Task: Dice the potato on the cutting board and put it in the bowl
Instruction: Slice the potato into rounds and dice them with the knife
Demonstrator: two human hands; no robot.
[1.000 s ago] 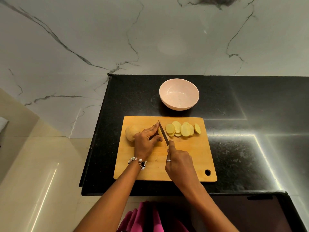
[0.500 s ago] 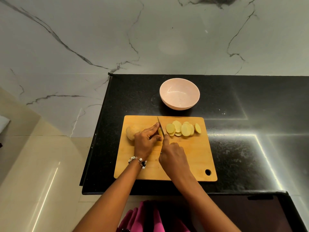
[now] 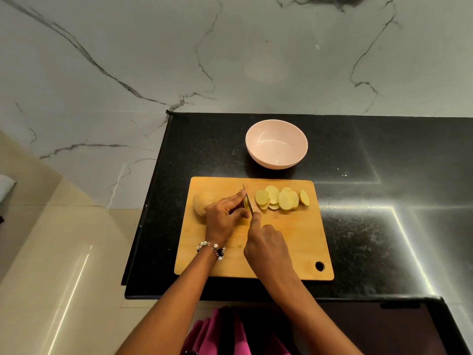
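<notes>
A wooden cutting board (image 3: 294, 242) lies on the black counter. The uncut part of the potato (image 3: 200, 204) shows at the board's left, and my left hand (image 3: 225, 219) holds it down with curled fingers. My right hand (image 3: 266, 245) grips a knife (image 3: 246, 198), index finger stretched along the blade's back. The blade stands in the potato just right of my left fingertips. Several pale round slices (image 3: 281, 199) lie overlapped on the board's far right part. An empty pink bowl (image 3: 276, 144) sits beyond the board.
The black counter (image 3: 384, 226) ends at its left edge by the cream floor (image 3: 64, 252) and meets a marble wall (image 3: 230, 60) at the back. The board has a hanging hole (image 3: 319, 265) at its near right corner. Pink cloth (image 3: 217, 334) hangs below the counter's front edge.
My right hand has pushed the knife forward and down through the potato, from a raised, drawn-back position. My left hand has stayed on the potato.
</notes>
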